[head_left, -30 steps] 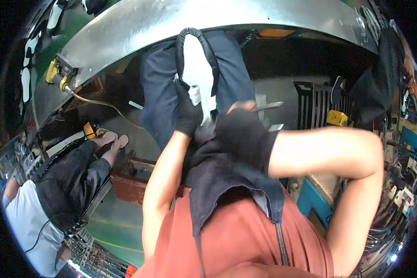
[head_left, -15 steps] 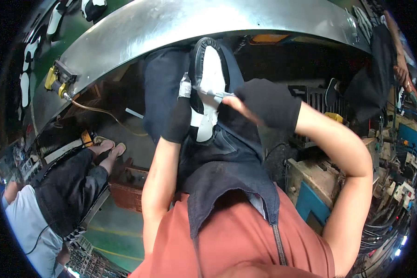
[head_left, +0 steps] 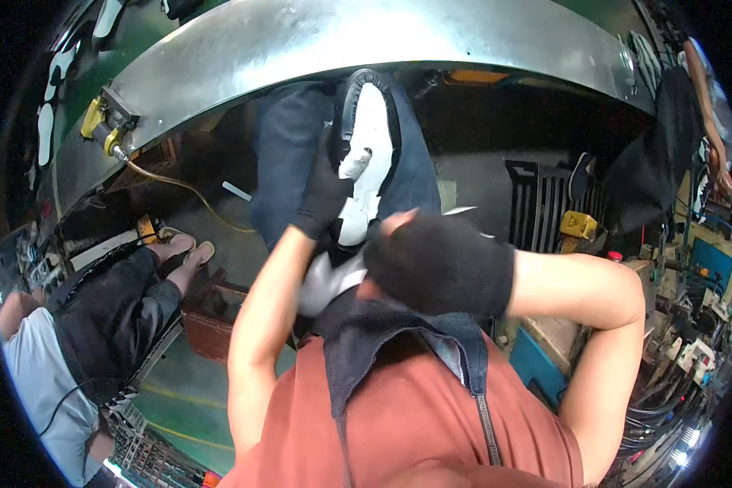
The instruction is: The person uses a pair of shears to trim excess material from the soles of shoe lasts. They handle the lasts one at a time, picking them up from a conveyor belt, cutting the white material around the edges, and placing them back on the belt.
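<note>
A shoe upper (head_left: pixel 377 177) with a black gathered edge rests bottom-up across my lap, toe toward the metal bench. My left hand (head_left: pixel 331 189), in a black sleeve or glove with light tape on a finger, grips it along its left side, a taped fingertip lying on the white bottom. Nearer my body is my right hand (head_left: pixel 439 264), black-covered and closed, just below the shoe's heel. A pale grey hand tool (head_left: pixel 327 285) shows beside it, smeared by motion; its kind is unclear. A thin white sliver stands out behind that hand.
A curved metal bench (head_left: pixel 301 49) runs ahead, with a yellow air tool (head_left: pixel 102 126) and its hose at left. Another person (head_left: pixel 98 333) sits at left beside a brown box (head_left: pixel 207 325). A black grate (head_left: pixel 537 203), yellow box (head_left: pixel 578 225) and machinery are at right.
My right hand has moved from over the shoe's middle down toward my body, with the tool. My left hand has shifted, its taped finger now lying over the white bottom.
</note>
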Available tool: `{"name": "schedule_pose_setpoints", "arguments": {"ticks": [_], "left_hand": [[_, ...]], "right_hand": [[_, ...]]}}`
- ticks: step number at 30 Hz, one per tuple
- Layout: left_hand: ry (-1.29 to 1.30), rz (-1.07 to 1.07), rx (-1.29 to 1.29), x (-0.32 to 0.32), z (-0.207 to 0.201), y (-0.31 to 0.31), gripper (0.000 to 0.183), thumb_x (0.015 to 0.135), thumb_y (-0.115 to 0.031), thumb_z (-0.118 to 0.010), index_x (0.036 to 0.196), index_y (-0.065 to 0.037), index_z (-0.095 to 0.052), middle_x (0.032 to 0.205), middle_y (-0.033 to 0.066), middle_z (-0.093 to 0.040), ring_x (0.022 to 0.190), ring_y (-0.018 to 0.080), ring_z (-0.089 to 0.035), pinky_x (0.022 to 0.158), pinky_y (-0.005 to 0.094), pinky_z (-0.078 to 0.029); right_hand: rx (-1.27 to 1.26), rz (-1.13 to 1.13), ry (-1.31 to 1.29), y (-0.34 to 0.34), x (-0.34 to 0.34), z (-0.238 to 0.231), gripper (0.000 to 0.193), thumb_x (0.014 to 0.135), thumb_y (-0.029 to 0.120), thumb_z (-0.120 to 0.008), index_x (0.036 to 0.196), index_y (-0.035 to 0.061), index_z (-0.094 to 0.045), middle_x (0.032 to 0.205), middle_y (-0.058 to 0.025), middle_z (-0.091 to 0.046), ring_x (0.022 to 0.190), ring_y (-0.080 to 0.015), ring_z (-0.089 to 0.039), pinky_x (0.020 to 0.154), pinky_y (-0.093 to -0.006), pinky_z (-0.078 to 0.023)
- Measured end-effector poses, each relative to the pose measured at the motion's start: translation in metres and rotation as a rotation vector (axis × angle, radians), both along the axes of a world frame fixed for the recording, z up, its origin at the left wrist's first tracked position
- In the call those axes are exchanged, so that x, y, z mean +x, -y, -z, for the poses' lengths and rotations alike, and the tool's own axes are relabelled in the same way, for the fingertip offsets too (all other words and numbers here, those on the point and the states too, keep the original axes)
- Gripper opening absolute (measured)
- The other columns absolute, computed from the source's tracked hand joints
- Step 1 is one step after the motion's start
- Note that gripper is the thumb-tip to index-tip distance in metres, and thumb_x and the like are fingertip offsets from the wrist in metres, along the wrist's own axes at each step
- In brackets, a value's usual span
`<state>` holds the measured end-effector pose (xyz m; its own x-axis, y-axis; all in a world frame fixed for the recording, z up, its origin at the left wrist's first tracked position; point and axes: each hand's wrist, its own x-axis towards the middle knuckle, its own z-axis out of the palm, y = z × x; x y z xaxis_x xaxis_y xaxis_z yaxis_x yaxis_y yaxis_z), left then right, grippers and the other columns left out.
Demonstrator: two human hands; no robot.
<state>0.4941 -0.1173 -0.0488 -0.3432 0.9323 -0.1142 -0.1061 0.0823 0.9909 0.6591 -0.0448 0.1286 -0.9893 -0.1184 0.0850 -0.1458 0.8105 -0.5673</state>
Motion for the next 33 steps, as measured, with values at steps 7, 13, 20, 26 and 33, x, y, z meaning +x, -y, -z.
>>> {"name": "schedule_pose_setpoints", "arguments": {"ticks": [7, 13, 20, 26, 33], "left_hand": [[-0.519, 0.248, -0.001, -0.026, -0.051, 0.016, 0.047, 0.102, -0.028, -0.033, 0.138, 0.002, -0.039, 0.137, 0.0165, -0.045, 0.127, 0.0229, -0.041, 0.109, 0.0347, -0.027], [0.382, -0.033, -0.44, -0.018, -0.053, -0.004, 0.053, 0.099, -0.043, -0.041, 0.126, 0.001, -0.052, 0.121, 0.0116, -0.059, 0.106, 0.0179, -0.058, 0.094, 0.0315, -0.043], [-0.461, -0.135, -0.295, 0.014, -0.032, -0.013, 0.051, 0.089, -0.031, -0.059, 0.127, 0.001, -0.046, 0.115, 0.0266, -0.057, 0.105, 0.0392, -0.058, 0.087, 0.04, -0.046], [-0.315, 0.05, -0.019, 0.008, -0.033, 0.007, 0.086, 0.073, -0.03, -0.077, 0.137, 0.0, -0.028, 0.129, 0.0223, -0.047, 0.12, 0.0331, -0.047, 0.1, 0.0401, -0.039], [-0.287, 0.024, 0.004, -0.002, -0.041, 0.015, 0.101, 0.065, -0.022, -0.084, 0.142, -0.002, -0.023, 0.134, 0.0174, -0.042, 0.126, 0.0288, -0.042, 0.105, 0.0392, -0.034]], "right_hand": [[0.174, 0.298, 0.124, -0.018, 0.015, 0.035, 0.048, 0.088, 0.045, -0.055, 0.072, 0.0007, -0.063, 0.068, -0.021, -0.061, 0.062, -0.0358, -0.063, 0.056, -0.0441, -0.05], [-0.144, 0.484, 0.405, -0.033, 0.061, 0.079, 0.045, 0.092, 0.045, -0.051, 0.084, 0.0024, -0.066, 0.079, -0.0211, -0.065, 0.068, -0.0347, -0.064, 0.062, -0.0416, -0.049], [-0.281, 0.599, 0.513, -0.045, 0.044, -0.001, 0.031, 0.092, 0.03, -0.056, 0.085, -0.0005, -0.061, 0.069, -0.0204, -0.055, 0.062, -0.0347, -0.054, 0.059, -0.0394, -0.043], [-0.047, 0.361, 0.001, -0.059, 0.005, 0.048, 0.046, 0.09, 0.045, -0.052, 0.077, 0.0036, -0.066, 0.07, -0.0215, -0.061, 0.064, -0.0387, -0.062, 0.055, -0.0437, -0.048], [-0.839, 0.982, 0.34, 0.0, 0.078, 0.088, 0.041, 0.098, 0.041, -0.046, 0.091, 0.0039, -0.062, 0.074, 0.0011, -0.057, 0.059, -0.01, -0.053, 0.054, -0.0268, -0.045]]}}
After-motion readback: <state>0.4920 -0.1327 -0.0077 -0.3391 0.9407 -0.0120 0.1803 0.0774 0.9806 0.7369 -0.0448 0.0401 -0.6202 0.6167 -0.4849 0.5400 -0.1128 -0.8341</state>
